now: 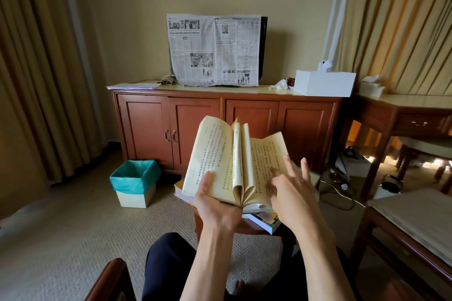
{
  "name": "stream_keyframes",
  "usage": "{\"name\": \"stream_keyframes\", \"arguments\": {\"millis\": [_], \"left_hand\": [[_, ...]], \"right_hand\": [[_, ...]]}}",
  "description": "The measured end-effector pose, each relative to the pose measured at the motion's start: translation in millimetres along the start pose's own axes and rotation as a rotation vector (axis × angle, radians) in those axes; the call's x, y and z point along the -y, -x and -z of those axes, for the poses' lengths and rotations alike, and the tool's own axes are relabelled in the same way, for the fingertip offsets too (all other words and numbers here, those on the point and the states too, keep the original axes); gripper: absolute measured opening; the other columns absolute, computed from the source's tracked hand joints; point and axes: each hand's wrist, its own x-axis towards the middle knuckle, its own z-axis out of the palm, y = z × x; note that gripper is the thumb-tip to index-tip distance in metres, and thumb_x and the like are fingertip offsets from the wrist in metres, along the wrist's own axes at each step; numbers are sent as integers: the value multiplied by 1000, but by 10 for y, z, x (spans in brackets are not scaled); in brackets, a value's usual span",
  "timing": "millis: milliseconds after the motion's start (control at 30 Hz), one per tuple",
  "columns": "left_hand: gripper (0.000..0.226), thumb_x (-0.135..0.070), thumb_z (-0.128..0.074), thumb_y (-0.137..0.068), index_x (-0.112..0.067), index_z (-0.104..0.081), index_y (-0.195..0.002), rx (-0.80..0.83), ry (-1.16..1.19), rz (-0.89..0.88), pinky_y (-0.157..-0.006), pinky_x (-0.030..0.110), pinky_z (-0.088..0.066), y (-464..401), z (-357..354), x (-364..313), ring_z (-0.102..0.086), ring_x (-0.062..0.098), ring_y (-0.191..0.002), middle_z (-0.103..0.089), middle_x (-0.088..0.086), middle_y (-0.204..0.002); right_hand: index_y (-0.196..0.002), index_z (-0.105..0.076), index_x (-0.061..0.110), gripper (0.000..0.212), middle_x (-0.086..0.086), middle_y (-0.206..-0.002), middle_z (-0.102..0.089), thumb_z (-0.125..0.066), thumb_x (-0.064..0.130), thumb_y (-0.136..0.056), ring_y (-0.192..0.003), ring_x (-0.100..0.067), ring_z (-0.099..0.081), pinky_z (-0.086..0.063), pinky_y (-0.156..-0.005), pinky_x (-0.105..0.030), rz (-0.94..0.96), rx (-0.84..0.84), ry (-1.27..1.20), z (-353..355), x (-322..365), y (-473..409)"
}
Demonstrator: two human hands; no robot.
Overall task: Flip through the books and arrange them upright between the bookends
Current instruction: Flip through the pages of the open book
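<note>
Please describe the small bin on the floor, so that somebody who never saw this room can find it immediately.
Find the wooden cabinet against the far wall, with a newspaper propped on top. On the carpet by its left end stands the bin, a pale square box. Its teal plastic liner sets it apart.

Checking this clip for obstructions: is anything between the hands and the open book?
Nothing visible. The left hand holds the open book from below, thumb on the left page; the right hand rests its fingers directly on the right page. No bookends are in view.
</note>
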Motion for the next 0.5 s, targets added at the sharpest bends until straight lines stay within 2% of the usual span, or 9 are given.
{"name": "stream_keyframes", "arguments": {"millis": [33,67,100,133,167,233,333,400,500], "left_hand": [[47,-21,-65,-84,-12,-68,-131,-3,-11,4,-83,42,-61,-4,0,9,-64,35,-119,-74,12,-124],[51,-21,-67,-82,-11,-68,-132,-3,-15,14,-98,44,-56,-7,2,13,-63,35,-125,-74,12,-125],[55,-21,-68,-80,-11,-67,-134,-3,-15,28,-112,45,-45,-23,16,3,-61,33,-130,-73,13,-127],[56,-21,-68,-80,-11,-66,-135,5,-13,46,-119,45,-37,-30,25,-13,-59,33,-132,-73,13,-128],[54,-21,-67,-82,-11,-67,-135,18,-12,62,-120,46,-35,-29,28,-27,-59,34,-132,-72,14,-128],[48,-22,-64,-87,-10,-67,-133,66,-7,94,-118,53,-37,-16,25,-60,-59,38,-131,-71,16,-130],[47,-23,-62,-90,-9,-66,-135,100,-23,120,-117,59,-37,-14,38,-79,-58,39,-132,-68,18,-134],[51,-23,-62,-90,-10,-63,-139,109,-32,145,-119,57,-35,4,36,-78,-56,38,-135,-67,17,-136],[48,-26,-59,-94,-9,-63,-138,138,-20,197,-113,57,-42,91,-13,-55,-56,38,-135,-66,19,-137]], "right_hand": [[-119,-66,18,28,-3,-161,-30,-47,11,-100,-154,-26,5,-4,-123,-42,8,20,-53,19,15,4],[-122,-64,17,29,-4,-163,-25,-46,10,-100,-154,-27,5,-5,-123,-42,21,39,-144,6,14,-6],[-125,-62,19,32,-2,-164,-23,-46,9,-99,-153,-26,4,-8,-123,-42,37,48,-240,-32,-9,-22],[-129,-60,22,35,2,-163,-25,-46,10,-99,-152,-24,1,-12,-122,-42,43,51,-322,-68,-38,-37],[-133,-57,25,37,5,-161,-28,-46,13,-100,-150,-22,-1,-14,-121,-42,47,48,-365,-72,-58,-37],[-137,-53,27,35,5,-160,-31,-45,22,-103,-149,-21,-1,-6,-122,-42,40,46,-412,-53,-87,-25],[-133,-51,21,33,6,-148,-40,-45,36,-104,-142,-13,-3,1,-122,-47,80,19,-363,-71,-109,-34],[-143,-42,20,46,8,-156,-34,-39,44,-103,-149,-10,0,8,-123,-47,109,26,-321,-174,-131,-89],[-158,-19,26,56,5,-168,-10,-25,44,-105,-154,-11,7,13,-123,-46,77,25,-336,-366,-182,-174]]}}
